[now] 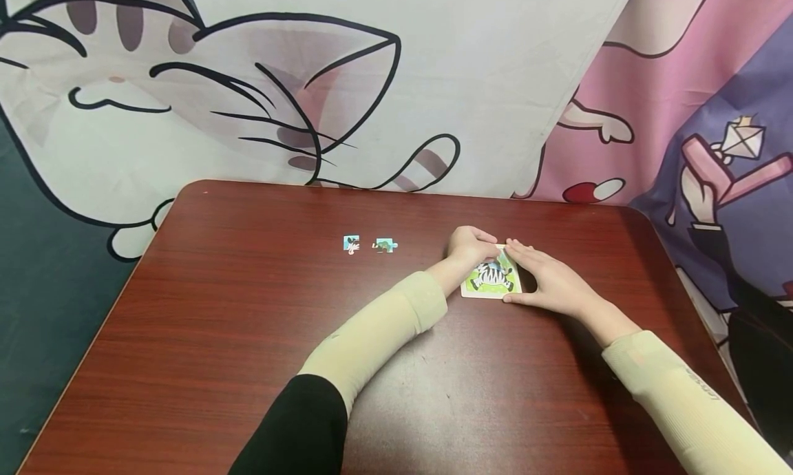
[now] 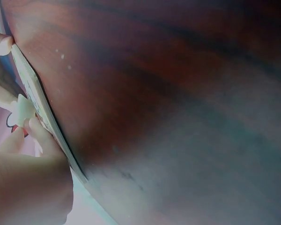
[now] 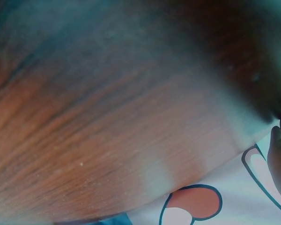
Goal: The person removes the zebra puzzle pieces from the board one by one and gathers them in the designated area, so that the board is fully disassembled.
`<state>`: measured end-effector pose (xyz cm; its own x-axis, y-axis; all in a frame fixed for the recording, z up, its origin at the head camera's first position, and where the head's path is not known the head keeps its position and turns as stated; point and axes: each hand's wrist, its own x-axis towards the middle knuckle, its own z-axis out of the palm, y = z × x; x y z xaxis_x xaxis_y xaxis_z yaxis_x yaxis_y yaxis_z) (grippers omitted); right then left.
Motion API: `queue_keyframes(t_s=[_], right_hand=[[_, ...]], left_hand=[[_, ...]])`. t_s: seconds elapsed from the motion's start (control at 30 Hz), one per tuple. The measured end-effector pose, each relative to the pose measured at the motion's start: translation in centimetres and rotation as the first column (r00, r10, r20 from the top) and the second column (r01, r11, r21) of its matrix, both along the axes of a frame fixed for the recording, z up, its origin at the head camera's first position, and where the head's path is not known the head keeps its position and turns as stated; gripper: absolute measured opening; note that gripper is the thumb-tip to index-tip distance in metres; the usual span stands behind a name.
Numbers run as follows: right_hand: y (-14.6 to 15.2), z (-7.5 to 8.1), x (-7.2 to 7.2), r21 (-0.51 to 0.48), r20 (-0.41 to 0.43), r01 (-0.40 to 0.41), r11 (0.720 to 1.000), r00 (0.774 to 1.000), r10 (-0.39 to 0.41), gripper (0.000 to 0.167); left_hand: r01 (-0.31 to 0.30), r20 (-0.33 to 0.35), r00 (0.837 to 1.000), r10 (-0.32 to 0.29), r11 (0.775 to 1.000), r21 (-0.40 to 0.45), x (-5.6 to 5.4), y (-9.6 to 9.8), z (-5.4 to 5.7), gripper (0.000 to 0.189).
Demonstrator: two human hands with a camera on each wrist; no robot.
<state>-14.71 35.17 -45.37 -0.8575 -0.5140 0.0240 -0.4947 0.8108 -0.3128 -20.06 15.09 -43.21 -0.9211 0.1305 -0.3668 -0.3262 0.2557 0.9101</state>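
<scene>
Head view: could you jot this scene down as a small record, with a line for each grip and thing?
Surface: reddish-brown table
Puzzle: flat on the table, zebra picture, pale border
Left grip: pinches a small piece, tilted up at the puzzle
Right grip: thumb and fingertips at the puzzle's right side
Loose pieces: two, left of the puzzle, apart: black-and-white on blue; greenish and blue
Held piece's picture: cannot tell

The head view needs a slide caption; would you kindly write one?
Both hands at a zebra puzzle board on a reddish-brown table, with two loose pieces lying left of the board.
</scene>
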Motion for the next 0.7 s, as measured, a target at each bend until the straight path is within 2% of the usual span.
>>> queue_keyframes(t_s=[0.1,0.27,0.57,0.7], right_hand=[[0.0,0.0,0.0,0.002,0.004,-0.002,1.0,1.0,0.002,0.098],[0.1,0.1,0.0,0.008,0.016,0.006,1.0,1.0,-0.006,0.098],[-0.1,0.3,-0.1,0.022,0.017,0.003,1.0,1.0,-0.003,0.098],[-0.1,0.3,0.0,0.025,0.035,0.011,1.0,0.999,-0.012,0.099]], left_hand=[[0.026,-0.037,0.999,-0.029,0.997,-0.079,0.1,-0.2,0.1,0.018],[0.078,-0.104,0.99,-0.1,0.977,-0.197,0.1,-0.4,0.2,0.016],[0.15,-0.165,0.966,-0.2,0.95,-0.275,-0.2,-1.1,0.1,0.012],[0.136,-0.173,0.967,-0.186,0.954,-0.266,-0.3,-2.0,0.3,0.011]])
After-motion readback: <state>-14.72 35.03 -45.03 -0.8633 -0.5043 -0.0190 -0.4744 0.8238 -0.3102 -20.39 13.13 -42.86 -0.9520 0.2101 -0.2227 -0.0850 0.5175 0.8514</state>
